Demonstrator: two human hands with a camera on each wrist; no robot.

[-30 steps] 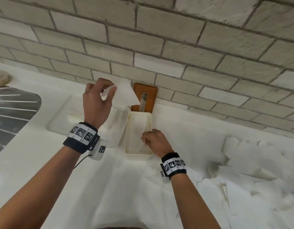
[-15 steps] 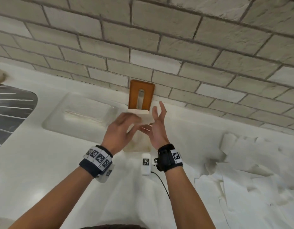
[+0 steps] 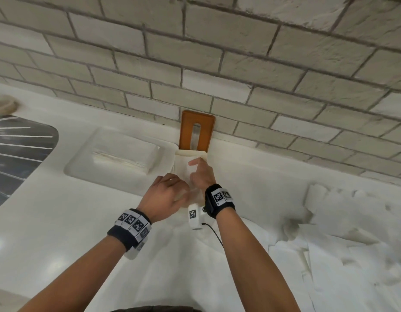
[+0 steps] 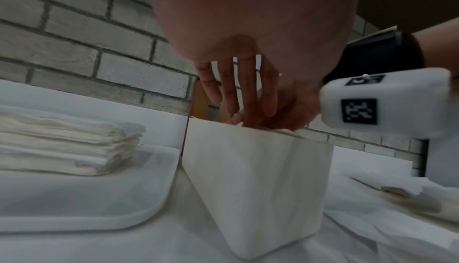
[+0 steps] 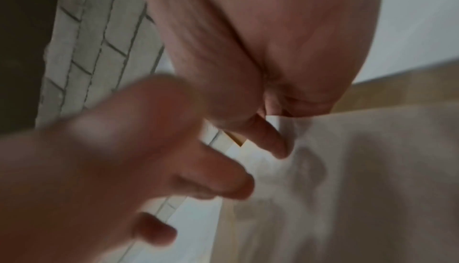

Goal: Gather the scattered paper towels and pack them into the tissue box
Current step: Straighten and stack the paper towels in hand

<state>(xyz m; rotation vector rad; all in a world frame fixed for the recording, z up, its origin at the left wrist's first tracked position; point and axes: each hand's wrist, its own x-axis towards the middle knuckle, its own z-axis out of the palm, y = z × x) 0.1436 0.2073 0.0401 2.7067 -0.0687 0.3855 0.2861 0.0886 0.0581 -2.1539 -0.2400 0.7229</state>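
The white tissue box (image 3: pixel 190 154) stands open-topped against the brick wall, its orange slotted lid (image 3: pixel 197 129) leaning upright behind it. A white paper towel (image 5: pixel 347 169) lies in the box opening. My left hand (image 3: pixel 172 194) reaches over the near rim; in the left wrist view its straight fingers (image 4: pixel 243 100) dip into the top of the box (image 4: pixel 261 188). My right hand (image 3: pixel 200 174) is over the opening, thumb (image 5: pixel 270 139) pressing on the towel; its other fingers are hidden. Loose paper towels (image 3: pixel 330 233) lie scattered at the right.
A shallow white tray (image 3: pixel 82 174) left of the box carries a folded stack of towels (image 4: pixel 69 145). A metal sink (image 3: pixel 15 158) is at the far left. More white sheets cover the counter under my forearms (image 3: pixel 195 266).
My left hand brought a towel from above the tray to the box. Both hands met over the opening, then dropped and now push the towel in.
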